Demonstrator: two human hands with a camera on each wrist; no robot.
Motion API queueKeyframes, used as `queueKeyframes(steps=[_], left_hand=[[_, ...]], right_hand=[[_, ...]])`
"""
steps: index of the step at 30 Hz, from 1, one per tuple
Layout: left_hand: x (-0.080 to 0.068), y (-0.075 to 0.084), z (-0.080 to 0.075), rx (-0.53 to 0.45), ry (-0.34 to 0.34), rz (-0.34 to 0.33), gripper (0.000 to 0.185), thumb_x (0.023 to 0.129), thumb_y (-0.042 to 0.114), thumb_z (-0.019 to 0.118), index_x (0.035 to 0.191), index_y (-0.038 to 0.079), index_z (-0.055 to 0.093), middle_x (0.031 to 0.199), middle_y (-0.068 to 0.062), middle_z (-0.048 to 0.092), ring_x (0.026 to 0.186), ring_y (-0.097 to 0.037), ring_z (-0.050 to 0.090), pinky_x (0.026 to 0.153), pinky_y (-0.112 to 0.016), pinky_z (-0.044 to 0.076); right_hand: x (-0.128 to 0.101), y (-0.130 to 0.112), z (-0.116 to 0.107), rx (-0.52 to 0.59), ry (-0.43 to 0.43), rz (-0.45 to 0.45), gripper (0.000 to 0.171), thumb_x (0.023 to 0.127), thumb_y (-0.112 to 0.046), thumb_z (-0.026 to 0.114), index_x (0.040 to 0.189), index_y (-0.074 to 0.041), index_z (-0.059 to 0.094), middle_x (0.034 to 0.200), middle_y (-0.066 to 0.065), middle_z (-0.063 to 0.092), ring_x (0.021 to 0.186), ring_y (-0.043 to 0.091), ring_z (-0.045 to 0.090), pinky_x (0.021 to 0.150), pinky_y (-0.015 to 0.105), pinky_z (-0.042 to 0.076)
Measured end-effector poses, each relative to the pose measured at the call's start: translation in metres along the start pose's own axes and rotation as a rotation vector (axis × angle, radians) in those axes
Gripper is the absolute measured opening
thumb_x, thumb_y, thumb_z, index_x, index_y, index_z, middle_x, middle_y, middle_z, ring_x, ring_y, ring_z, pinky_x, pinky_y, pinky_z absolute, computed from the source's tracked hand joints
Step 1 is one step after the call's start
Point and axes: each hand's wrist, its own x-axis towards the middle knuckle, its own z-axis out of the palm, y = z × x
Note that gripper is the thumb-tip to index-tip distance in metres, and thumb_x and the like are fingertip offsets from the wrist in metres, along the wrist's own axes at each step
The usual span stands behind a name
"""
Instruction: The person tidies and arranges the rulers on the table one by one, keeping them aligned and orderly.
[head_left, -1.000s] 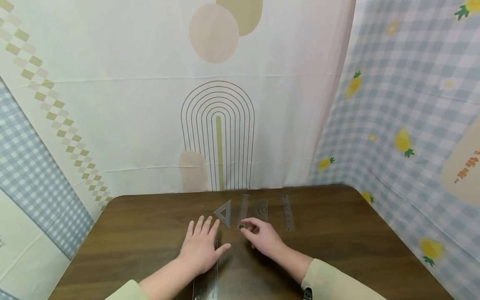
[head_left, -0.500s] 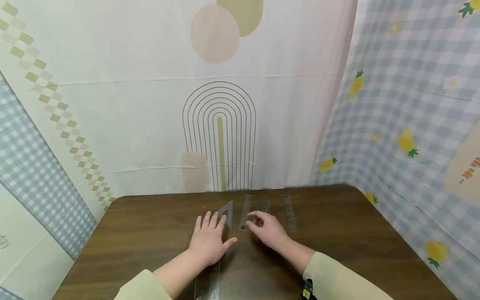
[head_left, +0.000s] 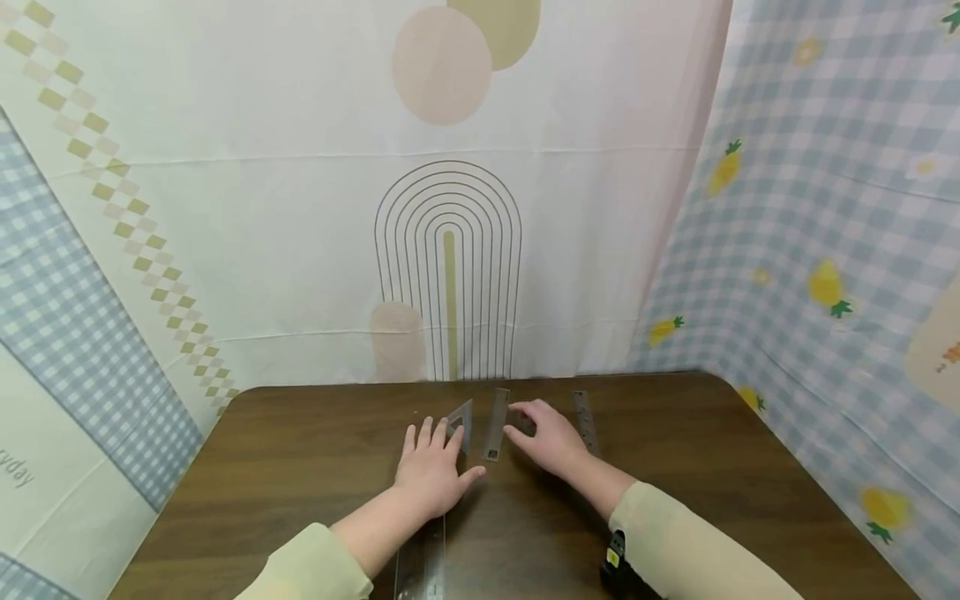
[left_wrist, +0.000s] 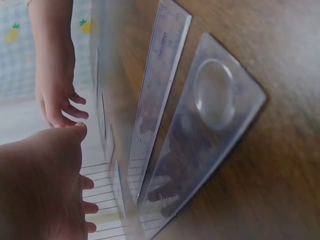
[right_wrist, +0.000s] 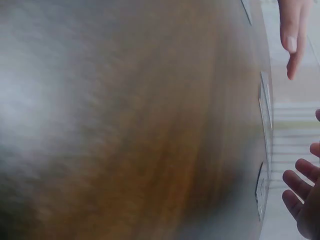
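Protractor (head_left: 525, 414) lies flat near the surface's (head_left: 300, 467) far edge, right hand (head_left: 551, 437) on it, fingers relaxed, not yet lifting. Left hand (head_left: 435, 467) flat, fingers spread, touching triangle (head_left: 461, 421). Short ruler (head_left: 495, 433) between.

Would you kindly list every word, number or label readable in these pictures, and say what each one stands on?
"yday": the end of a cut-off word, printed on the backdrop cloth at the left edge.
Orange characters on the cream patch at the right edge: too small to read.
Scale marks on the clear ruler and the short ruler: too blurred to read.
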Motion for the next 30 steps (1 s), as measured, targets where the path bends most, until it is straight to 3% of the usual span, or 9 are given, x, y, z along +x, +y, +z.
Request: queueKeyframes(steps=[7, 14, 21, 30], left_hand=[[0.006, 0.007, 0.001, 0.017, 0.002, 0.004, 0.08, 0.094, 0.07, 0.043, 0.153, 0.016, 0.041, 0.158, -0.016, 0.033, 0.147, -0.04, 0.02, 0.117, -0.06, 0.012], [0.012, 0.012, -0.002, 0.009, 0.001, 0.015, 0.079, 0.095, 0.069, 0.043, 0.153, 0.017, 0.04, 0.158, -0.015, 0.033, 0.148, -0.04, 0.02, 0.117, -0.06, 0.012], [0.012, 0.005, 0.0, 0.013, -0.018, -0.032, 0.078, 0.094, 0.069, 0.045, 0.153, 0.018, 0.04, 0.158, -0.013, 0.034, 0.148, -0.039, 0.02, 0.117, -0.06, 0.012], [0.022, 0.01, 0.005, 0.038, -0.009, -0.019, 0.076, 0.094, 0.069, 0.043, 0.153, 0.021, 0.042, 0.158, -0.013, 0.034, 0.148, -0.039, 0.02, 0.117, -0.06, 0.012]], right_hand=[[0.013, 0.011, -0.004, -0.14, -0.017, -0.073, 0.048, 0.094, -0.044, 0.066, 0.134, -0.017, 0.063, 0.127, 0.005, 0.062, 0.118, 0.026, 0.058, 0.103, 0.052, 0.04], [0.024, 0.018, -0.006, -0.295, -0.05, -0.15, 0.05, 0.095, -0.047, 0.063, 0.135, -0.018, 0.062, 0.128, 0.006, 0.06, 0.121, 0.028, 0.055, 0.103, 0.052, 0.039], [0.036, 0.02, 0.001, -0.311, -0.153, -0.16, 0.061, 0.096, -0.054, 0.057, 0.146, -0.02, 0.052, 0.141, 0.008, 0.052, 0.13, 0.031, 0.049, 0.108, 0.055, 0.035], [0.049, 0.025, 0.002, -0.369, -0.154, -0.127, 0.06, 0.096, -0.056, 0.056, 0.146, -0.021, 0.052, 0.141, 0.006, 0.053, 0.131, 0.03, 0.048, 0.109, 0.053, 0.034]])
